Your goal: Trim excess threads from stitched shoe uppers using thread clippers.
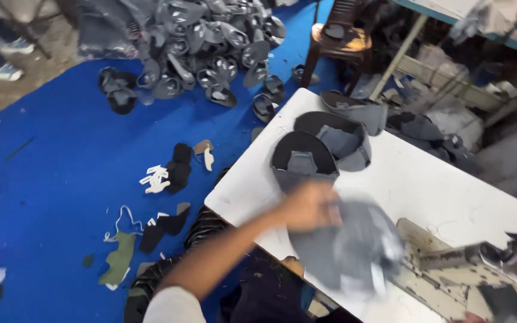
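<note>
Left hand (307, 206) clenched on the blurred grey fabric shoe-upper piece (354, 248), flat on the white worktable (426, 185) beside the sewing machine bed (450, 269), near three stacked grey uppers (324, 146), probably kept within reach; right hand out of view.

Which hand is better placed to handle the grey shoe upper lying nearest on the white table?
Left, probably. The left hand already grips the blurred grey shoe upper on the white table, arm reaching in from the lower left. The right hand is barely visible at the bottom edge, away from it.
</note>
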